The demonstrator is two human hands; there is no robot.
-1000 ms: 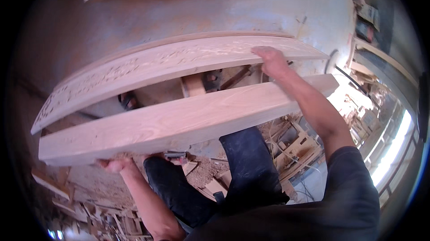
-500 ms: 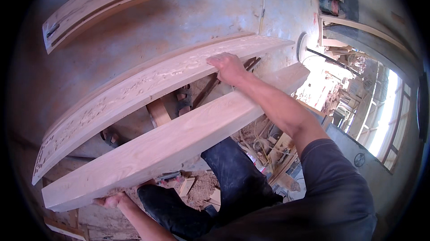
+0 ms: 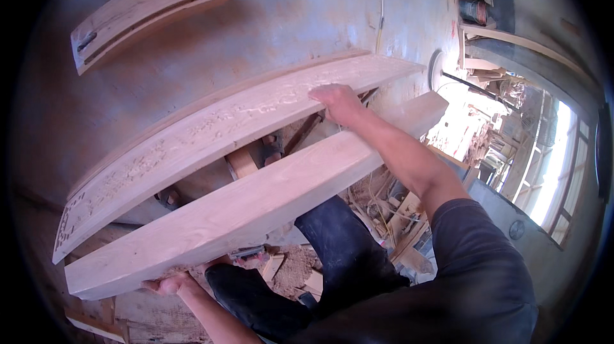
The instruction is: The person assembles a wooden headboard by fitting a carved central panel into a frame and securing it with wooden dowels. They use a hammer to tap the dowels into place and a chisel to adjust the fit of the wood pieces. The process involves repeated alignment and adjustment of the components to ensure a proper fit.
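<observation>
A long, thick, pale wooden beam [image 3: 249, 203] runs slantwise in front of me, from lower left to upper right. My left hand [image 3: 171, 284] holds its lower edge near the left end, with some fingers hidden underneath. Beyond it, roughly alongside and parted by a gap, lies a second long wooden board [image 3: 192, 133] with shavings or chips scattered over its top. My right arm reaches across the beam, and my right hand [image 3: 338, 102] grips the board's near edge right of its middle. The fingers rest on top; the thumb is hidden.
A slotted wooden piece [image 3: 153, 11] is at the upper left by a stained grey surface. Sandalled feet [image 3: 272, 147] and a wooden support [image 3: 242, 162] show through the gap. Sawdust and offcuts [image 3: 274, 267] litter the floor by my legs. Stacked timber and a bright window [image 3: 553, 165] are at right.
The whole view has shifted slightly, so most things appear a little further right. Both hands keep hold of the wood, the right one slightly further along the board.
</observation>
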